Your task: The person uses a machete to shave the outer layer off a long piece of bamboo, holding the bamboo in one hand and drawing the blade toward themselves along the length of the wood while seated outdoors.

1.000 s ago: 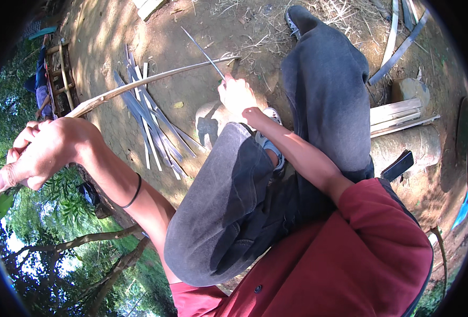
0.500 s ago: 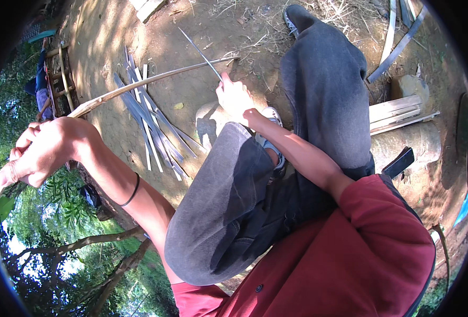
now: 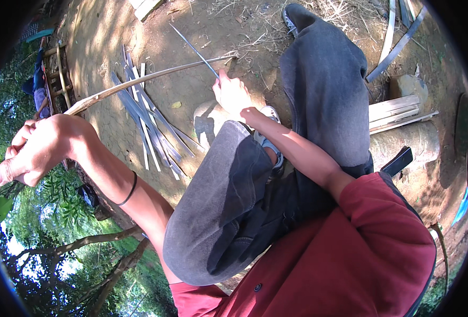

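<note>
My left hand (image 3: 41, 148) is raised at the left, its fingers closed around a long, slim wooden strip (image 3: 117, 91). The strip runs out of both sides of that hand, with its longer part reaching to the right over the ground. A dark band circles my left wrist. Above my left shoe, my right hand (image 3: 233, 96) grips a knife with a thin, straight blade (image 3: 194, 50); the handle is mostly hidden in the fingers. In this view the blade crosses the strip near its far end; whether they touch I cannot tell.
Several flat grey and pale strips (image 3: 147, 116) lie crossed on the dirt. To the right, split wood pieces (image 3: 395, 113) rest against a log (image 3: 410, 142). More strips (image 3: 397, 45) lie top right. A person (image 3: 40, 95) is by a wooden frame (image 3: 62, 74), far left.
The knife blade has tilted slightly, its tip moving left and up in the view. Both hands keep their holds and have barely shifted.
</note>
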{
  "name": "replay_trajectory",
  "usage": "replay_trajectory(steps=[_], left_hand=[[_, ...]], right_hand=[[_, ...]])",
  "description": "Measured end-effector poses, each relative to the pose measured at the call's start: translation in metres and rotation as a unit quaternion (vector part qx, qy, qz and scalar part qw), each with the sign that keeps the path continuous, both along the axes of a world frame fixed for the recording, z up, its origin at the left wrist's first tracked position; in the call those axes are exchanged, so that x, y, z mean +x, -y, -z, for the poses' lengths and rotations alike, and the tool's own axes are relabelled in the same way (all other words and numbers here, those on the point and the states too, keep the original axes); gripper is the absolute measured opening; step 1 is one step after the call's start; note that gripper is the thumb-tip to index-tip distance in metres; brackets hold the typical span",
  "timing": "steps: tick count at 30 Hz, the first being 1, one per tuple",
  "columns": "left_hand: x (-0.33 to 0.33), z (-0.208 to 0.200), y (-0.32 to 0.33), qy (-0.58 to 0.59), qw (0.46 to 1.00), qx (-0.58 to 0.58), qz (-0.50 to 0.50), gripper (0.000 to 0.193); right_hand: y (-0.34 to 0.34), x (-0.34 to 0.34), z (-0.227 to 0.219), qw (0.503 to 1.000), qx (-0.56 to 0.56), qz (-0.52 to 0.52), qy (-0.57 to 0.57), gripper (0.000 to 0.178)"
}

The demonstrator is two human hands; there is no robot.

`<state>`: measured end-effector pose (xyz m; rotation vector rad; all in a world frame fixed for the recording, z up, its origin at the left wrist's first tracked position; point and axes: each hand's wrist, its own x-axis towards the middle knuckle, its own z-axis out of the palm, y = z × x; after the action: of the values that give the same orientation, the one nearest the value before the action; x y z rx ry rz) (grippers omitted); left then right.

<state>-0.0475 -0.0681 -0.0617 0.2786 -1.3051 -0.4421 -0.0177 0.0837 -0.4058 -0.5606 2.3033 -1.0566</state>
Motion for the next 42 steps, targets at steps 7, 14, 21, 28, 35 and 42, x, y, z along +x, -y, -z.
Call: replay_trajectory(steps=[7,14,21,28,35,42], left_hand=[[-0.003,-0.002,-0.013,0.023,1.0,0.0,-0.01,0.052],[0.022,-0.019,0.007,-0.01,1.0,0.005,-0.018,0.052],[0.003,-0.003,-0.003,0.028,1.0,0.013,-0.001,0.055],[0.008,-0.004,-0.005,0.015,1.0,0.02,-0.001,0.052],[-0.01,0.002,0.001,0.002,1.0,0.016,-0.026,0.051],[0.011,-0.008,0.01,0.021,1.0,0.002,-0.012,0.053]], right_hand=[[-0.001,-0.006,0.054,0.998,0.036,0.007,0.05,0.044],[0.002,0.001,-0.042,0.995,-0.015,-0.04,0.086,0.034],[-0.01,-0.007,0.062,0.999,0.025,0.013,0.041,0.037],[0.006,-0.002,-0.012,1.0,-0.017,0.008,-0.004,0.038],[-0.009,-0.02,0.095,0.995,0.087,0.018,0.036,0.049],[0.007,0.002,0.021,0.998,0.007,0.018,-0.052,0.034]])
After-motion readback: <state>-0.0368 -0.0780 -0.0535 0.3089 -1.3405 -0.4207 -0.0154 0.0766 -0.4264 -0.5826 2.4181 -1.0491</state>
